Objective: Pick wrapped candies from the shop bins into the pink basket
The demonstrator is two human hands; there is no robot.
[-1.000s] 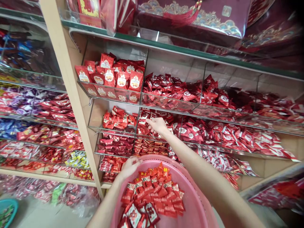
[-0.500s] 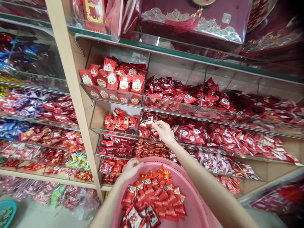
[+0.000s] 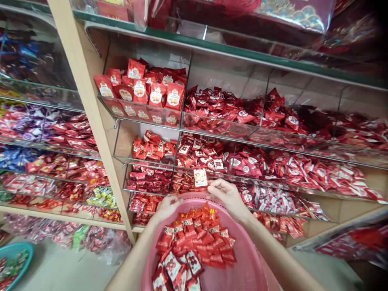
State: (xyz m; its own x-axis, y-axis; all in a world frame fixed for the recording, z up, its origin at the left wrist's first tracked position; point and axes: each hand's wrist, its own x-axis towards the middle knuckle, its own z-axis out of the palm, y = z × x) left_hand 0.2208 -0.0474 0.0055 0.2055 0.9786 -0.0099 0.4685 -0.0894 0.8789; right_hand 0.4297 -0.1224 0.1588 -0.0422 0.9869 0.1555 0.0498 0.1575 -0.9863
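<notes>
My left hand (image 3: 168,207) is closed on the far left rim of a pink plastic basket (image 3: 247,258). Inside the basket lie many red candy packets (image 3: 197,238) with black lettering, and in front of them several dark red packets with white faces (image 3: 172,266). My right hand (image 3: 224,195), just above the basket's far right rim, pinches a small candy packet (image 3: 200,178) by its edge. That packet has a white face with a pale picture and red at its corner. Behind it is a shelf bin of similar red and white packets (image 3: 201,151).
Clear-fronted shelf bins hold red packets (image 3: 218,103) to the right and red biscuit bags (image 3: 139,89) at upper left. A wooden post (image 3: 86,109) divides the shelving. A glass shelf edge (image 3: 227,50) crosses above. A teal basin (image 3: 26,262) stands on the floor at left.
My right hand has drawn back from the shelf bin toward the basket rim, bringing a packet with it. My left hand stays on the rim. The view has tilted down a little.
</notes>
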